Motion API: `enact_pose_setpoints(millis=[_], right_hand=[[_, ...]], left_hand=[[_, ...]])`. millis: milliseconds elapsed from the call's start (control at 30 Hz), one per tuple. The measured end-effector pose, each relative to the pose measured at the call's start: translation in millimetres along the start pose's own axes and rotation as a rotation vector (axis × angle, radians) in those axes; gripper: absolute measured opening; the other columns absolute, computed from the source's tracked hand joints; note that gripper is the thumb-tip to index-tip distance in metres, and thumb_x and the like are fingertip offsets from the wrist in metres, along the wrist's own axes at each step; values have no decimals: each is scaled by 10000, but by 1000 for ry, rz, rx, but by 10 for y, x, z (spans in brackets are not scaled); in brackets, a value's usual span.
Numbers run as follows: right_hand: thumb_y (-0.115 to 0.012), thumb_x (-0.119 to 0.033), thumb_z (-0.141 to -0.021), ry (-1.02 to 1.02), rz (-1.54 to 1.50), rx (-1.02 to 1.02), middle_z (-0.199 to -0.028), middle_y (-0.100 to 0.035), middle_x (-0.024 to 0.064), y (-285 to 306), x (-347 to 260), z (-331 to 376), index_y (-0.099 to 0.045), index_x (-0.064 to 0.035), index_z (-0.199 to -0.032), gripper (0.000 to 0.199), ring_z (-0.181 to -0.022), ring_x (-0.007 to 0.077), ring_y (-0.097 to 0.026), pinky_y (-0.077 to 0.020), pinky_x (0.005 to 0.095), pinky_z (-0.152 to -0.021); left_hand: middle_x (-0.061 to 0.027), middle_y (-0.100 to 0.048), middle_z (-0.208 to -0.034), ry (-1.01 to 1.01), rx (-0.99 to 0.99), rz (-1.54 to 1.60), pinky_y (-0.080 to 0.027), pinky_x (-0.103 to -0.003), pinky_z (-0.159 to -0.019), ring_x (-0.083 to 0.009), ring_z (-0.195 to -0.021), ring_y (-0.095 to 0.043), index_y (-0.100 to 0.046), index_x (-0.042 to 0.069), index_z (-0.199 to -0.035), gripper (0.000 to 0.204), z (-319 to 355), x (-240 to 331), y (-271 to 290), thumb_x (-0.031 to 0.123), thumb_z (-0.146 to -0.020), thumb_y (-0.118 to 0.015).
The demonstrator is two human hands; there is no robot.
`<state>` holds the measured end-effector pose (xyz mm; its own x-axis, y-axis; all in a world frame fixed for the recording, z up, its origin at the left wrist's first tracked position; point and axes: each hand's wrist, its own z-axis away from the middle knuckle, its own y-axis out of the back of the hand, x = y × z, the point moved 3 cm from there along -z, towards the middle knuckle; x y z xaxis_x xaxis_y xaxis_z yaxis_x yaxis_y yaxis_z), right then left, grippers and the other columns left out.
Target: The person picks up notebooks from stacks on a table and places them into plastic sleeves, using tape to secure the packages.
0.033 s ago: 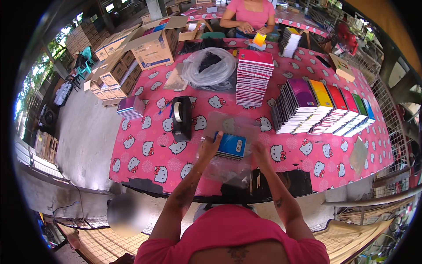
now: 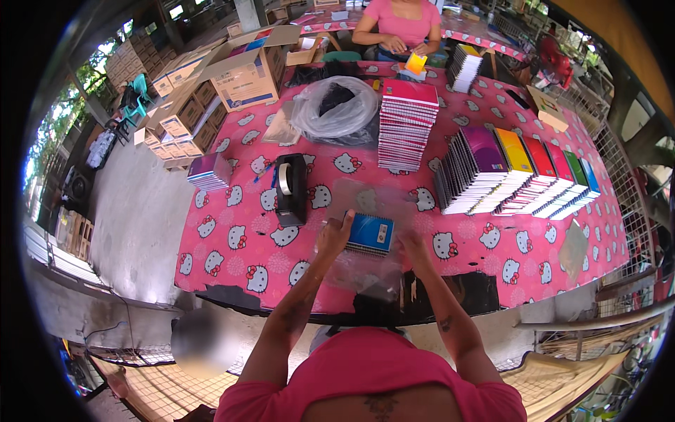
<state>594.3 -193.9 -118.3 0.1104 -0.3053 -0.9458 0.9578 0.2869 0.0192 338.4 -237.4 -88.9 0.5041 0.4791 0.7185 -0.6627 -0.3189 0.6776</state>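
A small blue spiral notebook [image 2: 370, 232] lies in front of me on or inside a clear plastic bag [image 2: 365, 278]; which of the two is hard to make out. My left hand [image 2: 335, 236] grips the notebook's left edge, thumb on top and the other fingers partly hidden. At the bag's right side is my right hand [image 2: 413, 247], slightly blurred, its fingers curled together on the plastic. A black tape dispenser [image 2: 290, 190] with a roll of tape stands beyond my left hand.
Tall stacks of red notebooks [image 2: 408, 126] and a row of coloured notebooks [image 2: 517, 172] stand right of centre. A small purple pile [image 2: 209, 171], a bundle of clear plastic [image 2: 334, 105] and an open carton [image 2: 246, 77] are to the left. Across the table a person [image 2: 399, 28] handles something yellow.
My right hand has moved slightly left toward the notebook. My left hand and the notebook have barely shifted.
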Motion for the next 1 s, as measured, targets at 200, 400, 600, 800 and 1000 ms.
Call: enact_pose_setpoints(millis=[200, 400, 600, 800, 1000], right_hand=[[-634, -275, -949, -189, -294, -99, -1039, -669, 40, -235, -112, 147, -647, -49, -1124, 286, -980, 169, -647, -504, 294, -807], [-746, -203, -851, 626, 504, -325, -1024, -675, 79, -122, -265, 734, -630, -47, -1165, 370, -820, 248, -651, -526, 326, -702], [-734, -150, -820, 513, 700, -386, -1071, -672, 99, -223, -272, 957, -666, -111, -1098, 289, -1057, 329, -630, -541, 416, -843], [-711, -131, -840, 638, 847, -365, -991, -677, 98, -212, -98, 879, -683, -97, -1058, 222, -942, 314, -665, -537, 413, -805], [-684, -99, -865, 496, 757, -309, -919, -659, 99, -55, -365, 999, -671, -79, -1022, 159, -874, 289, -667, -525, 384, -767]], left_hand=[[-209, -692, -879, -44, -81, 327, -507, -478, -760, -406, -840, -672, -650, -11, -952, 680, 75, -199, 89, 651, -932, -497], [-106, -655, -969, -775, -247, -30, -515, -404, -828, -304, -906, -646, -622, 54, -1086, 342, 720, -371, 712, 269, -851, -746], [-120, -647, -903, -1006, -169, -106, -509, -440, -794, -329, -871, -640, -629, 95, -1084, 223, 798, -346, 907, 165, -882, -691], [-140, -647, -766, -886, -452, -188, -507, -474, -691, -358, -749, -645, -631, 98, -1032, 157, 527, -452, 763, 175, -899, -664], [-130, -721, -930, -729, -517, -208, -539, -406, -746, -315, -861, -699, -681, 74, -1045, 135, 554, -246, 805, 139, -943, -621]])
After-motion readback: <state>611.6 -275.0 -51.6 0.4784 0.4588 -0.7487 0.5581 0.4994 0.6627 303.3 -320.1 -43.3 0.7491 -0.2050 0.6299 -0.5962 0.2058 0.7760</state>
